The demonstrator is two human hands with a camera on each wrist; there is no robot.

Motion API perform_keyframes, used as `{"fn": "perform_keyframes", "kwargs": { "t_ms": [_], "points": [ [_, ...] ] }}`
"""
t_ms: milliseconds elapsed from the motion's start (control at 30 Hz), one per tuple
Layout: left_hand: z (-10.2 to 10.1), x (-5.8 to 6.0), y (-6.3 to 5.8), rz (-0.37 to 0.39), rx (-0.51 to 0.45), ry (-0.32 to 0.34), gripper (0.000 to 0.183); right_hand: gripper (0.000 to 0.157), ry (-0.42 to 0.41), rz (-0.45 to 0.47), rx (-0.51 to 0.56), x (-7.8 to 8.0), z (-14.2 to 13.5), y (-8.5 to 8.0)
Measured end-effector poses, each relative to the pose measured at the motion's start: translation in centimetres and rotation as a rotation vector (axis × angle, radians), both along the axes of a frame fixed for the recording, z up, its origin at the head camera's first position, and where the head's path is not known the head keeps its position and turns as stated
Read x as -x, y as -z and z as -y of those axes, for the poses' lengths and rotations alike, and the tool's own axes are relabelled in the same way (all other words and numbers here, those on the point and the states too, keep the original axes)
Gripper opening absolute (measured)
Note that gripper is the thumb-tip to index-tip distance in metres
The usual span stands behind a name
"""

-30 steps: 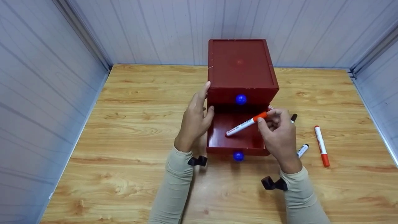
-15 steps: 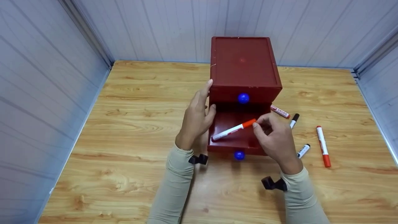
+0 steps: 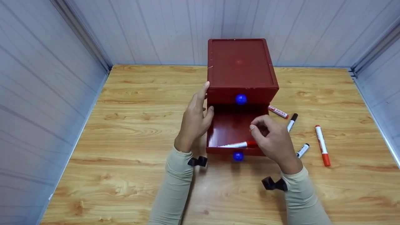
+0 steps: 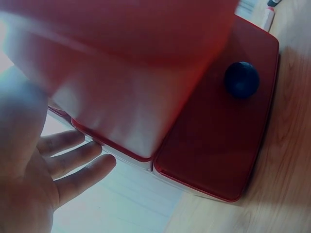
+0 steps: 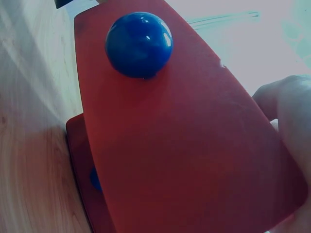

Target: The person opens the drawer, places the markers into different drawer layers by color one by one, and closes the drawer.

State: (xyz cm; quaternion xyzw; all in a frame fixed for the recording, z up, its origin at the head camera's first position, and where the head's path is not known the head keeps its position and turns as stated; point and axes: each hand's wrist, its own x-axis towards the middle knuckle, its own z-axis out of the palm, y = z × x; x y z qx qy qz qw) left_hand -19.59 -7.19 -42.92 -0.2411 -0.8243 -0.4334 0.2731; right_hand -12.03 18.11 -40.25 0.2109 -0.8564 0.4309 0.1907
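A dark red drawer cabinet (image 3: 239, 64) stands on the table with one drawer (image 3: 229, 128) pulled out. Inside, along the drawer's front wall, lies a white marker (image 3: 236, 145) with a red cap, its lower edge partly hidden by that wall. My right hand (image 3: 273, 140) hovers over the drawer's right side, thumb and fingers loosely bent and holding nothing, apart from the marker. My left hand (image 3: 195, 120) rests at the cabinet's left side, its index fingertip by the top edge and its thumb at the opening. In the left wrist view, several fingers (image 4: 85, 177) are extended beside the cabinet.
Right of the cabinet lie a red-capped marker (image 3: 322, 145), two black-capped markers (image 3: 302, 151) and a red-and-white marker (image 3: 278, 111), the latter partly behind the drawer. A closed drawer front (image 4: 218, 126) with a dark knob sits below the pulled-out drawer. Panel walls surround the table.
The right hand has moved left over the drawer and let go of the red-capped marker, which has dropped to the drawer's front. The left hand stays at the cabinet's side.
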Motion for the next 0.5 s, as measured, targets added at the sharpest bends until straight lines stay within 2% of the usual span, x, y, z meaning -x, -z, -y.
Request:
{"fn": "perform_keyframes", "kwargs": {
  "t_ms": [200,400,500],
  "points": [
    [0.2,0.0,-0.1,0.001,0.001,-0.003,0.073,0.008,-0.002,-0.061,0.137,0.1,-0.3,-0.6],
    [0.1,-0.2,0.0,0.025,-0.014,0.008,0.073,0.008,0.073,-0.065,0.221,-0.7,-0.7,-2.3],
    [0.0,-0.1,0.1,0.023,-0.019,0.006,0.073,0.005,0.104,-0.044,0.239,-0.4,-1.7,-1.6]
  ]
}}
